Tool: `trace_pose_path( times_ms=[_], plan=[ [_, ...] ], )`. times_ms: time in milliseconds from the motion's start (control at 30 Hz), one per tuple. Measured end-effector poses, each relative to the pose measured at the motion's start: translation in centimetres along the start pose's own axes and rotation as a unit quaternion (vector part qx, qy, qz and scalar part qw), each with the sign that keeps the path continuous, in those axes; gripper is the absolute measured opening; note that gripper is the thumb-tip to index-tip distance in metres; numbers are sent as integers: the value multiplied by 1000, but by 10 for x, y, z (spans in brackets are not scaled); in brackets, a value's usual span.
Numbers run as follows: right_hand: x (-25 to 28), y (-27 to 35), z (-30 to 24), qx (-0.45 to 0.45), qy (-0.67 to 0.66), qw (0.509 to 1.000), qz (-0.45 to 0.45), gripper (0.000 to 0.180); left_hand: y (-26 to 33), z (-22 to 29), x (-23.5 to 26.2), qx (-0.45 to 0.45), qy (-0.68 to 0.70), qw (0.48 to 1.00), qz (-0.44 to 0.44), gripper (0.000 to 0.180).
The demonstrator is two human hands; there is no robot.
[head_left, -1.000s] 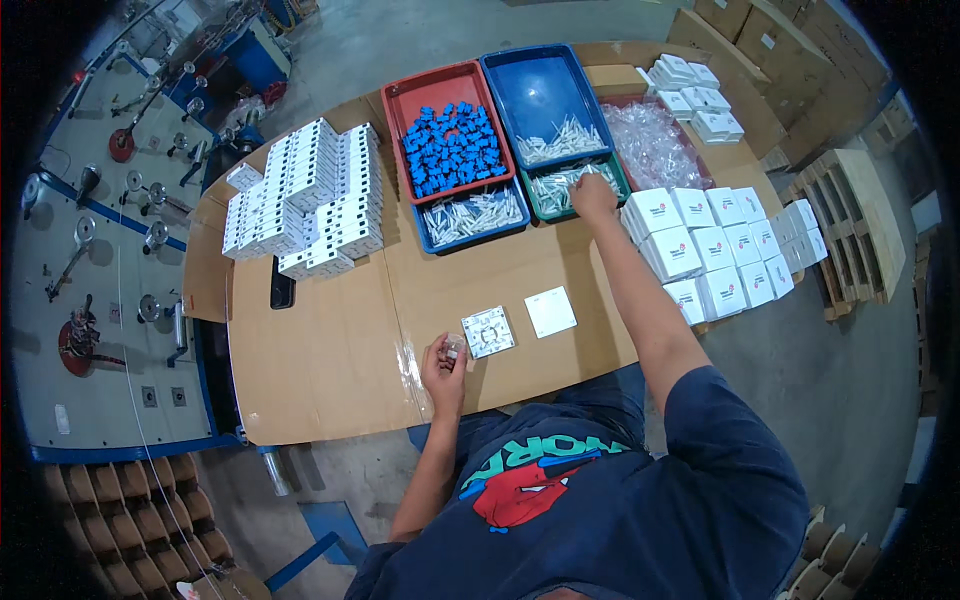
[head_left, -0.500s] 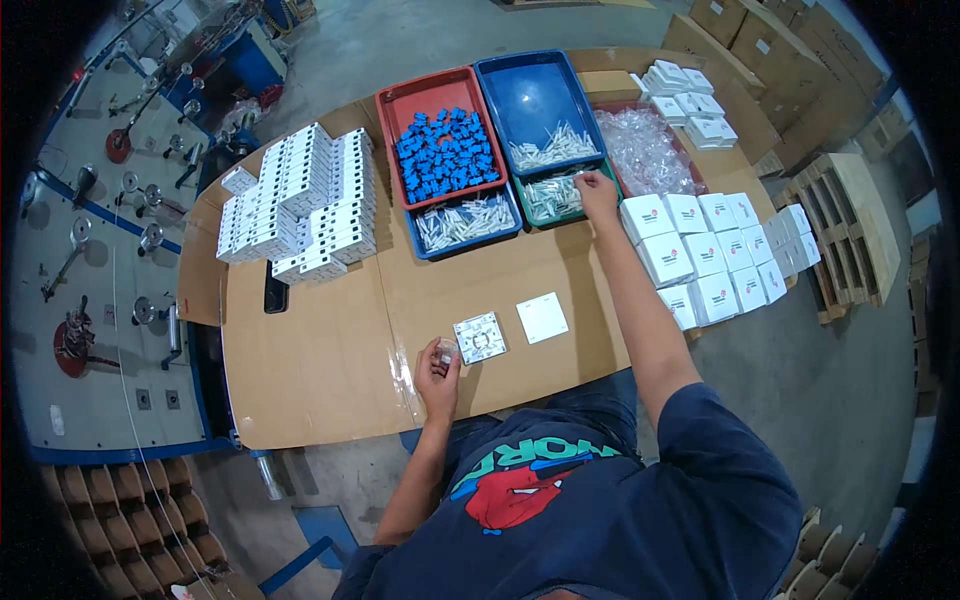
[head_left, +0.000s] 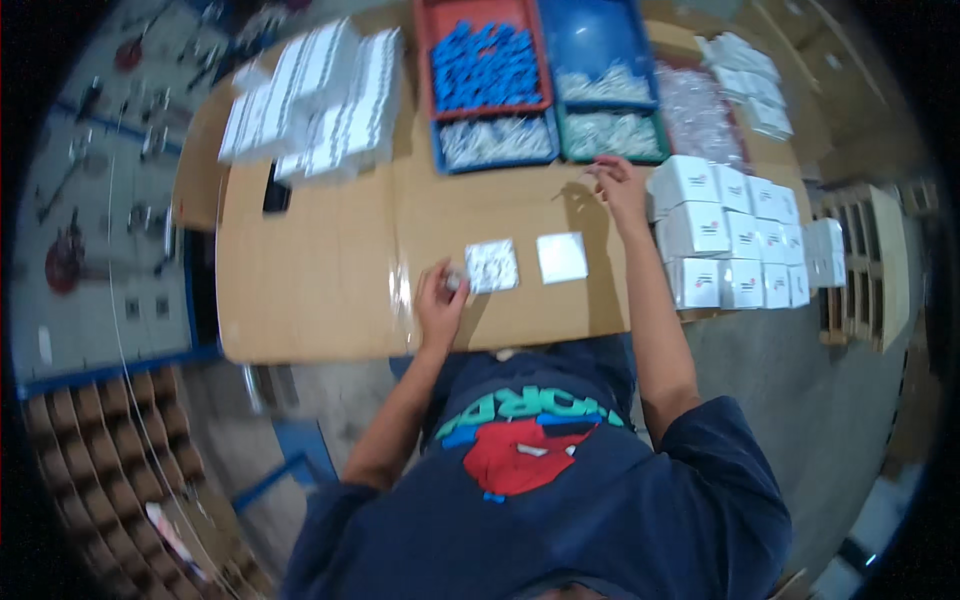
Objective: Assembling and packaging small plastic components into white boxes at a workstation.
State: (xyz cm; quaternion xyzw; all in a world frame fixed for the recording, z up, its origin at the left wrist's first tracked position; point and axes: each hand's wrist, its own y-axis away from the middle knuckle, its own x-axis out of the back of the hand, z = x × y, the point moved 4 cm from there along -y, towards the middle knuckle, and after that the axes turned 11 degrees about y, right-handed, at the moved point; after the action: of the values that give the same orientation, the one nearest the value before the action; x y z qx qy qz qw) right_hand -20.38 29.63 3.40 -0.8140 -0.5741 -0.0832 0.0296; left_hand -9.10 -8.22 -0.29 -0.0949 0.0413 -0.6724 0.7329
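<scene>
My left hand (head_left: 440, 300) rests on the cardboard at the near middle, fingers curled around a small clear plastic piece (head_left: 455, 282). Right beside it lies a square white part (head_left: 492, 265) with an uneven, detailed face. A flat white square plate (head_left: 562, 258) lies to the right of that. My right hand (head_left: 618, 185) hovers just on the near side of the green tray (head_left: 664, 150), its fingertips pinched together. Something small and pale shows at those fingertips, too blurred to name. The green tray holds many small whitish pieces.
A red tray (head_left: 424, 60) of blue pieces and blue trays (head_left: 600, 30) of white pieces stand at the back. Stacked white boxes (head_left: 330, 90) fill the left, beside a dark phone-like slab (head_left: 276, 190). More white boxes (head_left: 700, 228) and clear plastic bags (head_left: 700, 115) are at the right.
My right hand has drawn back out of the green tray toward me. My left hand stays beside the square part. The whole view has tilted, so the table sits higher in it.
</scene>
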Motion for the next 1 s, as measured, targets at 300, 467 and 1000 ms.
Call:
trace_pose_path(
  times_ms=[300, 467, 1000],
  plan=[
    [-95, 133, 3, -74, -22, 991, -112, 12, -4, 10, 6, 8, -36, 999, 25, 46],
    [-134, 150, -21, -38, -48, 980, -189, 12, 3, 14, 9, 2, -49, 999, 22, 45],
    [-168, 169, -46, 174, 158, 953, -189, 9, 10, 36, 7, -116, -65, 991, 11, 45]
  ],
)
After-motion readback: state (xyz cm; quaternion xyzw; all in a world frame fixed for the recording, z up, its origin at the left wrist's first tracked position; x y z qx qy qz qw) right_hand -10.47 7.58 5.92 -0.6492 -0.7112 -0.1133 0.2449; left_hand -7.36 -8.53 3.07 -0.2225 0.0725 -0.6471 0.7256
